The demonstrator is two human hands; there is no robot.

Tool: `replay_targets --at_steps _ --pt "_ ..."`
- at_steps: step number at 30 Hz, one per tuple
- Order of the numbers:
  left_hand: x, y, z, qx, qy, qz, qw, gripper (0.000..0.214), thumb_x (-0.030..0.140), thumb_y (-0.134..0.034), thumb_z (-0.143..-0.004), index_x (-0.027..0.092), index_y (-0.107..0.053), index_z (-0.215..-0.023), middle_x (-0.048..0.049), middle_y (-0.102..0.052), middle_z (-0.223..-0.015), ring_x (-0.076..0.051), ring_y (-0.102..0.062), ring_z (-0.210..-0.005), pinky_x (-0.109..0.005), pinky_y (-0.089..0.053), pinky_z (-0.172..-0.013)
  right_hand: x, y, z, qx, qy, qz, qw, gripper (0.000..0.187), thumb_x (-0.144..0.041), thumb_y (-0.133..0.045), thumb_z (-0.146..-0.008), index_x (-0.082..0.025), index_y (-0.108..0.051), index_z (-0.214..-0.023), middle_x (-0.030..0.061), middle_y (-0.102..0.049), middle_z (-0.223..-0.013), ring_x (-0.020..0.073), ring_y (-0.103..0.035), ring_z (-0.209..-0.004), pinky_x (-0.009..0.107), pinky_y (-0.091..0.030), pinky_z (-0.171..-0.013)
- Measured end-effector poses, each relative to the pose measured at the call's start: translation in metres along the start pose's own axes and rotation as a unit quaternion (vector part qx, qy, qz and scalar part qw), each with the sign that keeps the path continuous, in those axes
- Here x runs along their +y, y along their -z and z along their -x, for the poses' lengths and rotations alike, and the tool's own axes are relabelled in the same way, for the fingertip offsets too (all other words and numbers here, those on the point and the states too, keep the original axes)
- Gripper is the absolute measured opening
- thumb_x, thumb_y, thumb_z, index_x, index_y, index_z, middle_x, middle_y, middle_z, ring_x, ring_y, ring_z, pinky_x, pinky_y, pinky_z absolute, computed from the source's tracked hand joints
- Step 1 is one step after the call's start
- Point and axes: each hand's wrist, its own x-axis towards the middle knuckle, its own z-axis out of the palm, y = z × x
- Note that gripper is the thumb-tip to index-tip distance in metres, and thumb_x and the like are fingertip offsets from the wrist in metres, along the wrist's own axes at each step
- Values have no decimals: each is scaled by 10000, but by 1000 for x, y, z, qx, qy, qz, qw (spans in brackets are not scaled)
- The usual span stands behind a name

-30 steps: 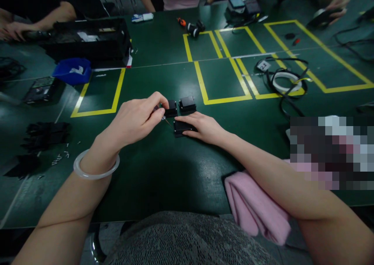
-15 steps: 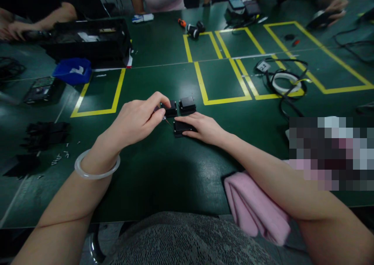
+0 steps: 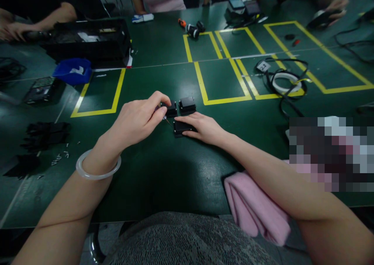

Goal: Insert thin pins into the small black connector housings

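Note:
Three small black box-shaped parts lie together on the green table point(image 3: 163, 179). My left hand point(image 3: 137, 119) is closed in a pinch round a small thin screwdriver point(image 3: 165, 118), whose tip points at the near black part point(image 3: 180, 127). My right hand point(image 3: 204, 127) lies flat on that near part, fingers stretched out, holding it down. A second black part point(image 3: 172, 110) sits just beyond my left fingertips, and a third black part point(image 3: 187, 104) stands to its right.
A pink cloth point(image 3: 254, 208) hangs over the near table edge at right. Black pieces and small screws point(image 3: 43, 136) lie at left, with a blue tray point(image 3: 73, 70) and black case point(image 3: 90, 39) behind. Coiled cables point(image 3: 288, 82) lie at right. Other people's hands work along the far edge.
My left hand has turned slightly on the screwdriver; both hands and the black parts stay in place.

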Motion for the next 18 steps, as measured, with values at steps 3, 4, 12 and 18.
replay_targets --at_steps 3,4,12,18 --pt "0 -1 0 -1 -1 2 1000 380 341 -368 -1053 184 -653 -1250 -38 -717 -880 -179 -649 -714 -289 -423 -631 0 0 0 2 -1 0 1000 570 -290 -688 -1028 -254 -573 -1585 122 -738 -1425 326 -680 -1282 504 -576 -1061" --pt "0 -1 0 -1 1 5 1000 382 339 -366 -1056 183 -651 -1256 -40 -720 -884 -178 -651 -713 -288 -424 -630 -1 0 0 1 -3 0 1000 572 -288 -691 -1027 -255 -574 -1585 122 -737 -1428 326 -679 -1286 503 -576 -1061" --pt "-1 -2 0 2 6 -2 1000 372 379 -392 -1068 202 -656 -1261 -23 -713 -854 -181 -646 -700 -290 -401 -649 -5 3 0 -8 -14 -5 1000 585 -257 -707 -1018 -224 -578 -1588 143 -720 -1455 338 -668 -1320 516 -565 -1093" --pt "0 -1 0 2 2 10 1000 381 347 -381 -1059 189 -648 -1279 -22 -701 -843 -175 -642 -692 -280 -406 -638 0 -1 0 10 5 -3 1000 565 -294 -696 -1023 -261 -584 -1576 115 -747 -1405 323 -677 -1283 507 -576 -1065"
